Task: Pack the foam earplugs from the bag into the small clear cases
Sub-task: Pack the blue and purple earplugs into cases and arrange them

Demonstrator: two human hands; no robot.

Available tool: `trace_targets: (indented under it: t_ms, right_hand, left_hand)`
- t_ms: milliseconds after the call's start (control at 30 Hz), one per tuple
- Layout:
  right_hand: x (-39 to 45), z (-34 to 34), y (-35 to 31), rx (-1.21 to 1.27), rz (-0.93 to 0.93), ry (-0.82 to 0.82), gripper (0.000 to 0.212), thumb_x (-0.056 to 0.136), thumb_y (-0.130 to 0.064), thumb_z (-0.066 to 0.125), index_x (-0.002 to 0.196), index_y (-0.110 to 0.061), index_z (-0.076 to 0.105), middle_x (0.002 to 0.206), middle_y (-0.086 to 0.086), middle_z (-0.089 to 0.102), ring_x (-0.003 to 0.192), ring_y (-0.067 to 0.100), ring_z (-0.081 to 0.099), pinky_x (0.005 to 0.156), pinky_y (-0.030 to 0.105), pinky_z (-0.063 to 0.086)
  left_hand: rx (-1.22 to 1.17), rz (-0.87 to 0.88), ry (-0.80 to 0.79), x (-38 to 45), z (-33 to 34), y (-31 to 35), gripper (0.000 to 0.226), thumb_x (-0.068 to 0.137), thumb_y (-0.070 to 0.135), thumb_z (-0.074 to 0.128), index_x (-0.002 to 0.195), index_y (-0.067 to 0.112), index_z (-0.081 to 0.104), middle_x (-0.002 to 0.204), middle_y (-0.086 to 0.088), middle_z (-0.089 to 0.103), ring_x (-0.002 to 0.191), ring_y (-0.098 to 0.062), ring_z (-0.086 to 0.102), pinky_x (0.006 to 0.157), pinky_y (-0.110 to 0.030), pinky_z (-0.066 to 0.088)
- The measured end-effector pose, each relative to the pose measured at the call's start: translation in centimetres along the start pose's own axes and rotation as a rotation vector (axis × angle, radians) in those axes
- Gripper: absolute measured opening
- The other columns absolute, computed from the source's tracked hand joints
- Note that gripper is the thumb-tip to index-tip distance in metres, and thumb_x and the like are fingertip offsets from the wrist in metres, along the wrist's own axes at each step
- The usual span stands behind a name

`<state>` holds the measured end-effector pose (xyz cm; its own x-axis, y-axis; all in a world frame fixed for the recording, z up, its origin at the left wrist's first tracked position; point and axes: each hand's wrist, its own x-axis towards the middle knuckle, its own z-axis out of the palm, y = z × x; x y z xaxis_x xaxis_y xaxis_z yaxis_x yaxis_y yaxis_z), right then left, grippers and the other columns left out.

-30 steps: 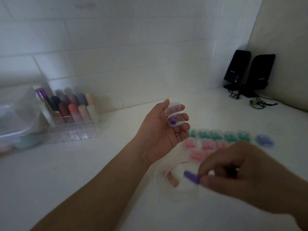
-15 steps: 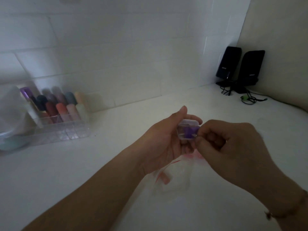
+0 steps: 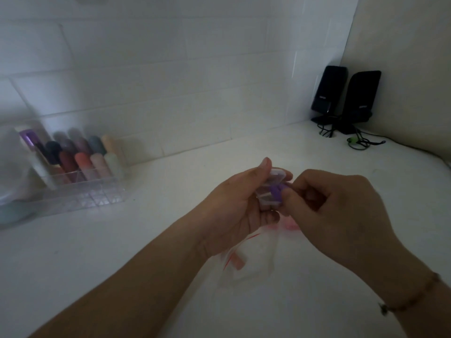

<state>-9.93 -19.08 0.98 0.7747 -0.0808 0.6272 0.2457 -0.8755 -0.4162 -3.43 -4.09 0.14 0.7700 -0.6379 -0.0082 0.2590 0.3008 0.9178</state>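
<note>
My left hand holds a small clear case above the counter, its lid up near the thumb. My right hand pinches a purple foam earplug at the case's open side. Another purple shape shows dimly inside the case. On the white counter below the hands lies the clear zip bag with a red seal line and one pink earplug in it. A bit of pink shows under my right hand; the other filled cases are hidden.
A clear organiser with coloured tubes stands at the back left against the tiled wall. Beside it at the far left sits a blurred clear container. Two black speakers with cables stand in the back right corner.
My right hand has come from the bag up to the case with the purple earplug, and both hands have met. The view shifted so the rows of filled cases went out of sight.
</note>
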Motion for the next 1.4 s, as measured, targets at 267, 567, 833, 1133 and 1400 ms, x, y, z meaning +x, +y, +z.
trace_targets:
  t_ms: [267,567,833,1133,1400]
  right_hand:
    - [0.2,0.0,-0.3,0.22,-0.008,0.133,0.032,0.087,-0.043,0.053,0.064,-0.021,0.056,0.052,-0.008,0.054,0.051,0.015,0.053,0.046,0.013,0.036]
    - [-0.4,-0.1,-0.7,0.549,-0.059,0.184,0.014,0.079,-0.027,0.062,0.086,-0.019,0.052,0.074,-0.003,0.063,0.061,0.016,0.066,0.05,0.033,0.053]
    - [-0.2,-0.3,-1.1,0.342,-0.162,0.118,0.02,0.086,-0.033,0.058,0.098,-0.019,0.066,0.081,-0.018,0.063,0.074,-0.001,0.062,0.055,0.008,0.048]
    - [-0.1,0.3,-0.1,0.301,-0.186,0.067,0.018,0.089,-0.022,0.057,0.098,-0.016,0.072,0.09,-0.008,0.063,0.076,0.002,0.057,0.065,0.003,0.038]
    - [0.0,0.3,-0.4,0.471,-0.004,-0.022,0.016,0.076,-0.019,0.066,0.086,-0.029,0.072,0.082,-0.013,0.068,0.067,0.009,0.063,0.054,0.005,0.041]
  left_hand:
    - [-0.313,0.058,0.013,0.0,0.1,0.9,0.034,0.088,0.04,0.046,0.098,0.01,0.06,0.085,-0.007,0.055,0.067,-0.019,0.047,0.065,-0.032,0.036]
    - [-0.171,0.118,-0.045,-0.3,0.2,0.6,0.033,0.086,0.039,0.051,0.101,0.012,0.064,0.097,-0.009,0.056,0.074,-0.022,0.05,0.07,-0.034,0.041]
    - [-0.065,0.111,-0.025,-0.5,0.4,0.6,0.035,0.088,0.041,0.048,0.102,0.013,0.063,0.098,-0.009,0.059,0.083,-0.024,0.052,0.077,-0.038,0.041]
    - [-0.104,0.074,-0.052,-0.6,0.9,0.6,0.039,0.089,0.042,0.046,0.107,0.01,0.058,0.096,-0.01,0.057,0.081,-0.021,0.053,0.072,-0.033,0.044]
    - [-0.094,0.082,-0.094,-0.6,0.8,0.2,0.03,0.087,0.03,0.049,0.105,0.008,0.061,0.102,-0.015,0.055,0.097,-0.035,0.044,0.083,-0.041,0.039]
